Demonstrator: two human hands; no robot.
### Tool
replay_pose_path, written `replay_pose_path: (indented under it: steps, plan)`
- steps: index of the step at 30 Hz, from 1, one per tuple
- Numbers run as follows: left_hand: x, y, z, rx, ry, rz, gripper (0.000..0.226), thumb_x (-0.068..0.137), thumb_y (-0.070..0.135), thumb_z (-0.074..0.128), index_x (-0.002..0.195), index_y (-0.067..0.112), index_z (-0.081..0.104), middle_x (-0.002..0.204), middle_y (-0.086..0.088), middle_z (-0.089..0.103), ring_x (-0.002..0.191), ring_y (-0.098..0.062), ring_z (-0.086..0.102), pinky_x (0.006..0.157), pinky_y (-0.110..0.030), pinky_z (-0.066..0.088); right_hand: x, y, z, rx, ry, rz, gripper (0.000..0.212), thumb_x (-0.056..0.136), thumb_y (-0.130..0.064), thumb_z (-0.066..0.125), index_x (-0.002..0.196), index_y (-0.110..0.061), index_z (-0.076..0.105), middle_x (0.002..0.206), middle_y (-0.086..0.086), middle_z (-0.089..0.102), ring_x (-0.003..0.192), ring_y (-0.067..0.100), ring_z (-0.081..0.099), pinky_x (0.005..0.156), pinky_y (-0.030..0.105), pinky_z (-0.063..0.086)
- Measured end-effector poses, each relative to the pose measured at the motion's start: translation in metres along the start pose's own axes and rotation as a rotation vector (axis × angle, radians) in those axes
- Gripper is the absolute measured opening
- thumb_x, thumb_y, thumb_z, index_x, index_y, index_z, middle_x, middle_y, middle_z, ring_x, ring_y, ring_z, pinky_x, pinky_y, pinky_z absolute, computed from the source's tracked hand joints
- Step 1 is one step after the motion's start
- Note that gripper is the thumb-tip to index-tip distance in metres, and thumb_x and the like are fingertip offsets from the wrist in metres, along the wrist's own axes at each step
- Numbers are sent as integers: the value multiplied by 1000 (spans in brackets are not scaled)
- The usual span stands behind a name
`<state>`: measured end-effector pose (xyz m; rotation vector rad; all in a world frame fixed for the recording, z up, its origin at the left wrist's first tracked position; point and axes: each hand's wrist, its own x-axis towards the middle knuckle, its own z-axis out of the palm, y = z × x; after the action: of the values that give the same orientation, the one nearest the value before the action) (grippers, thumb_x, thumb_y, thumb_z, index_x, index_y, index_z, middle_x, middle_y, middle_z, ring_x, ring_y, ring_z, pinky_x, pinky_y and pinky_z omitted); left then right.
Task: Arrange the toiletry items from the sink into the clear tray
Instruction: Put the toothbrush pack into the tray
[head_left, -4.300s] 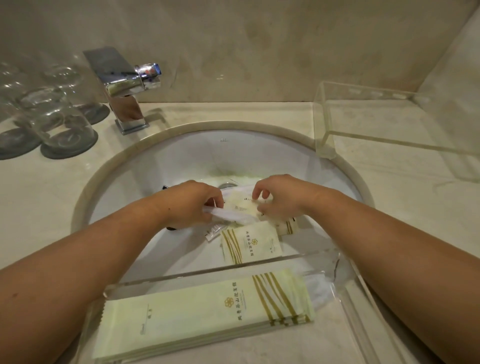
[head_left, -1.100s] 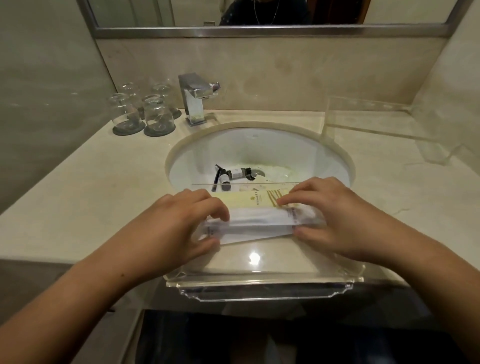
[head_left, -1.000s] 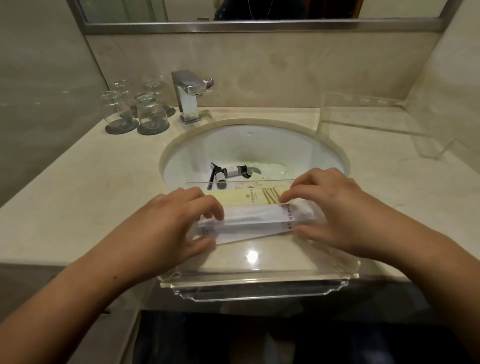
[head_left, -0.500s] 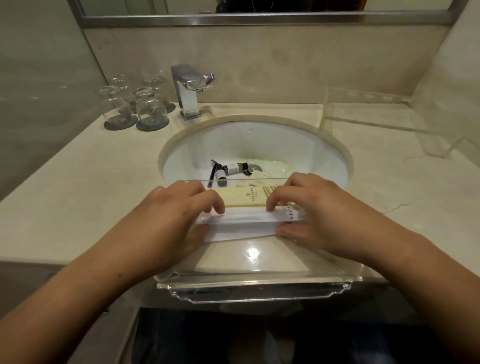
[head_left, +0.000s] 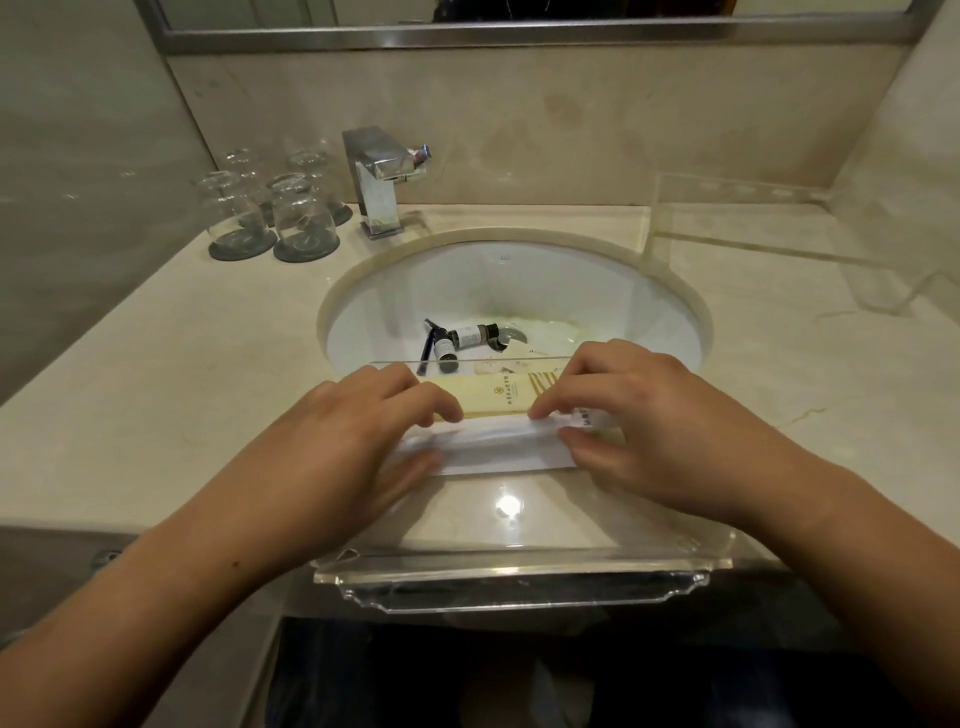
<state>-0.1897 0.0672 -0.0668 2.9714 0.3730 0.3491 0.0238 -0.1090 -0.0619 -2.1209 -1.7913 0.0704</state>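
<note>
A clear tray (head_left: 519, 566) sits on the counter's front edge, before the white sink (head_left: 519, 280). Inside it lies a long cream packet (head_left: 493, 397) with gold stripes along the far wall. Just in front of that lies a white packet (head_left: 498, 447). My left hand (head_left: 343, 441) pinches its left end and my right hand (head_left: 639, 426) pinches its right end, pressing it down against the tray floor. In the sink basin rest two small dark bottles (head_left: 467, 338), a dark razor (head_left: 428, 345) and a pale sachet (head_left: 493, 366).
A chrome faucet (head_left: 382, 182) stands behind the sink. Several upturned glasses (head_left: 270, 213) on dark coasters sit at the back left. A second clear acrylic tray (head_left: 753, 228) is at the back right. A mirror edge runs along the top.
Both hands lifted the white packet out of the sink and brought it into the tray, then slid it back against the cream packet. My right hand shifted slightly left.
</note>
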Motion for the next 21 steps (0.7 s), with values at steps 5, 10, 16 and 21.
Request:
replay_pose_path:
  steps: [5,10,16,21]
  plan:
    - [3,-7,0,7,-28,-11,18,92,48,55,110,50,57,103,24,55,88,-4,56,77,-31,51,-1,1,7,17,-1,0,29,90,-29,68,114,-43,72,104,-20,55,102,4,52,86,32,50]
    - [3,-7,1,-3,-32,-13,19,93,49,54,111,51,58,103,25,56,88,-4,56,77,-30,50,-3,2,8,17,-6,0,29,90,-34,67,117,-45,70,105,-25,52,103,1,49,89,26,48]
    - [2,-8,2,-14,-8,21,21,91,53,54,111,49,59,101,24,57,89,-5,57,78,-33,51,-4,2,7,15,-5,-31,28,92,-41,64,119,-43,68,106,-24,52,103,0,49,90,28,48]
    - [7,-16,-4,-59,27,57,31,93,66,43,117,49,55,101,26,54,93,-2,55,82,-30,47,0,3,-7,44,43,-32,32,92,-51,56,120,-41,68,107,-23,55,105,0,52,90,25,47]
